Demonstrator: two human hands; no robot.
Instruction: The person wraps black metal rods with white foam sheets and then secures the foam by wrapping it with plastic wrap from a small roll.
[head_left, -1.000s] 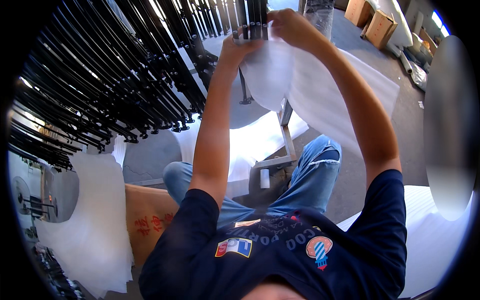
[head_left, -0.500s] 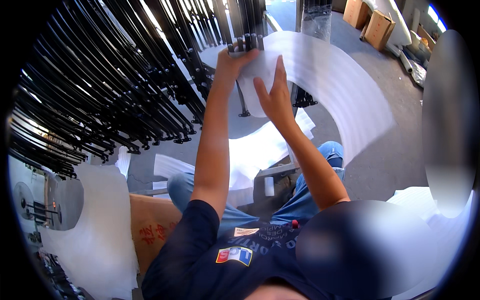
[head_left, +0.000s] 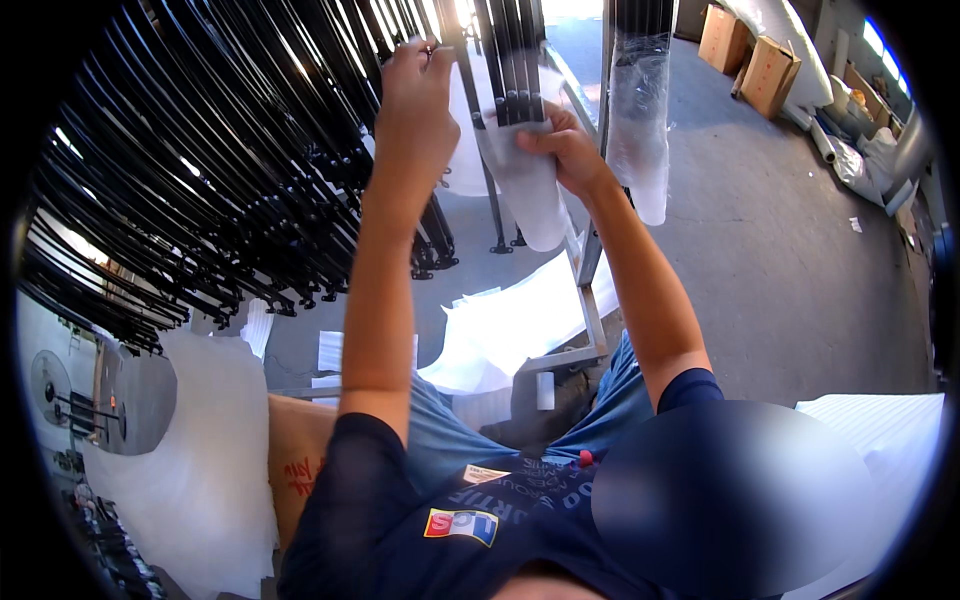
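Note:
A white foam sheet (head_left: 532,195) is wrapped round the lower ends of a bundle of black metal tubes (head_left: 518,70) hanging ahead of me. My right hand (head_left: 572,150) is closed on the sheet's right side, thumb across its front. Left of the bundle, my left hand (head_left: 415,110) is raised by the neighbouring black tubes, its fingers bent together. Something small and dark shows at its fingertips, too small to name. Behind my left hand hangs another white foam piece (head_left: 466,150), partly hidden. To the right, another bundle's end is wrapped in foam and clear film (head_left: 640,130).
Rows of black tubes (head_left: 200,150) hang at the left. A grey metal frame (head_left: 598,325) stands before my knees, with white foam sheets (head_left: 510,320) below. Foam stacks lie left (head_left: 200,470) and right (head_left: 890,440). Cardboard boxes (head_left: 770,75) sit at the far right.
The long foam strip that curved to the right is now wrapped round the tubes. My right hand has closed on it; my left hand has moved left, off the bundle.

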